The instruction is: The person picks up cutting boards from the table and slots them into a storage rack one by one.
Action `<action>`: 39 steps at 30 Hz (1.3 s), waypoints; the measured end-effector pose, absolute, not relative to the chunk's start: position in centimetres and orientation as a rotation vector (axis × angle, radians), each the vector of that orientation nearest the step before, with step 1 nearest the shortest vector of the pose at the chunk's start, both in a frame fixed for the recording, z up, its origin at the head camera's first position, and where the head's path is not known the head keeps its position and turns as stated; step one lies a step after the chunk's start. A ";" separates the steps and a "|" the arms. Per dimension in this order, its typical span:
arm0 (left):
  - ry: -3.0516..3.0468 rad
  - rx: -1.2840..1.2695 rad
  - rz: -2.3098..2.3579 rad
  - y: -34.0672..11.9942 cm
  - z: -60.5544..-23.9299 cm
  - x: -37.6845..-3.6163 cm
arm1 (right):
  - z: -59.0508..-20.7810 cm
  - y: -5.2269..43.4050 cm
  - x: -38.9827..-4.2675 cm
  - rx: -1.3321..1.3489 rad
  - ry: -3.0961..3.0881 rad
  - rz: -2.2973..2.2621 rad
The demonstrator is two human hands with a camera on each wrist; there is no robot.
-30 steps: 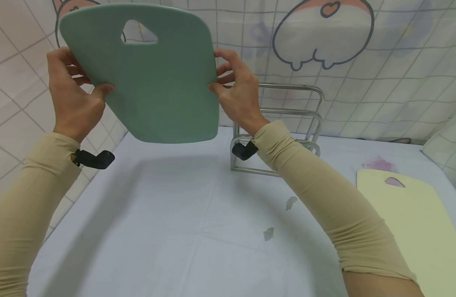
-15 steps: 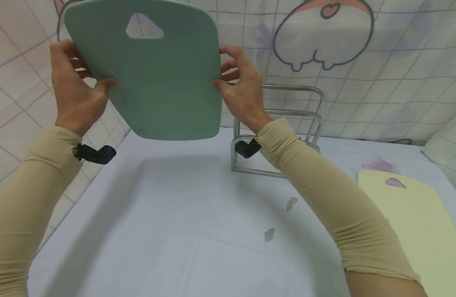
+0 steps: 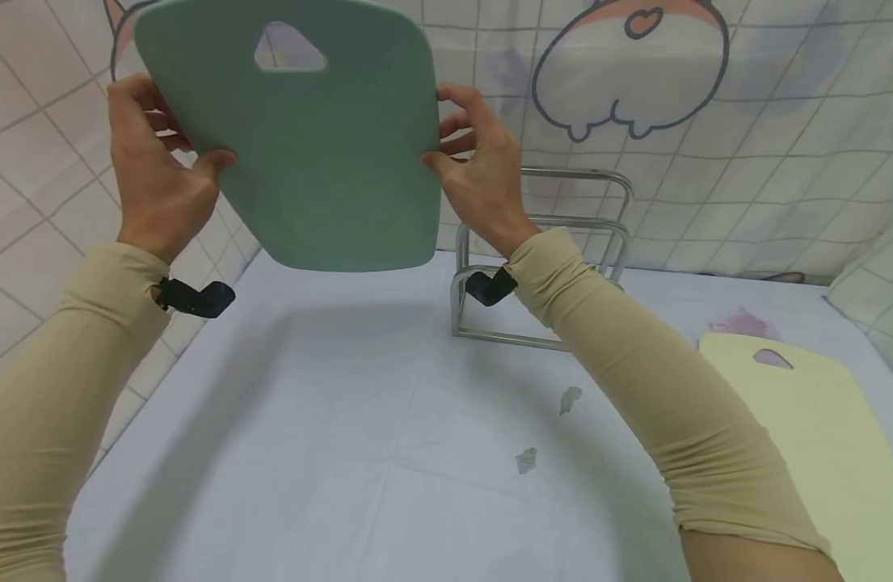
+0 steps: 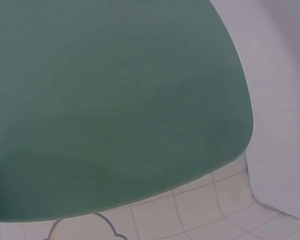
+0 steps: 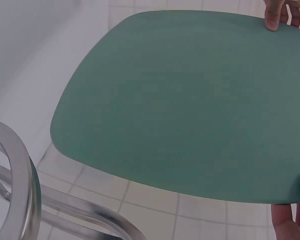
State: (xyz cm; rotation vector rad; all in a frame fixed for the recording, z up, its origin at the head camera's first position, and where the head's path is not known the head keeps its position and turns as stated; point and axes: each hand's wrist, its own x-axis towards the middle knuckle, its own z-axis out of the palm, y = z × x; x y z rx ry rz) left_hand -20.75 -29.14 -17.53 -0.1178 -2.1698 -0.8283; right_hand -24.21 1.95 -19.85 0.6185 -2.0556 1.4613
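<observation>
A green cutting board [image 3: 330,153] with a cut-out handle hole near its top is held up above the table, facing me. My left hand [image 3: 162,166] pinches its left edge, thumb on the near face and fingers behind. On the opposite edge my right hand [image 3: 482,170] grips it the same way. In the right wrist view the board [image 5: 180,105] spans most of the picture, with the left hand [image 5: 280,12] on its far edge. The left wrist view is largely filled by the board's surface [image 4: 120,110].
Behind my right wrist stands a metal wire rack [image 3: 577,220], partly hidden by the arm. A yellow cutting board [image 3: 802,436] lies flat at the right of the white-covered table [image 3: 330,453]. Grid-patterned sheets [image 3: 781,186] enclose the back and sides.
Both hands have carried the green cutting board slightly up and to the right. The rack and the yellow cutting board have stayed in place.
</observation>
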 end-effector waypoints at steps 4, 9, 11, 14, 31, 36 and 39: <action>-2.167 -0.136 -0.822 -28.9 -17.5 -20.9 | -19.8 2.2 -24.3 0.610 -2.048 1.475; -2.186 -0.136 -0.817 -28.7 -17.5 -21.1 | -19.7 2.5 -24.3 0.600 -2.050 1.478; -2.194 -0.136 -0.812 -28.6 -17.5 -21.1 | -19.8 2.6 -24.3 0.599 -2.054 1.465; -2.199 -0.133 -0.810 -28.5 -17.5 -21.2 | -19.8 2.7 -24.4 0.601 -2.056 1.448; -2.179 -0.171 -0.831 -27.4 -17.4 -22.2 | -19.5 3.7 -24.7 0.573 -2.051 1.430; -2.177 -0.177 -0.830 -27.1 -17.3 -22.5 | -19.4 4.0 -24.8 0.561 -2.034 1.434; -2.175 -0.176 -0.838 -27.0 -17.2 -22.6 | -19.4 4.1 -24.9 0.559 -2.028 1.436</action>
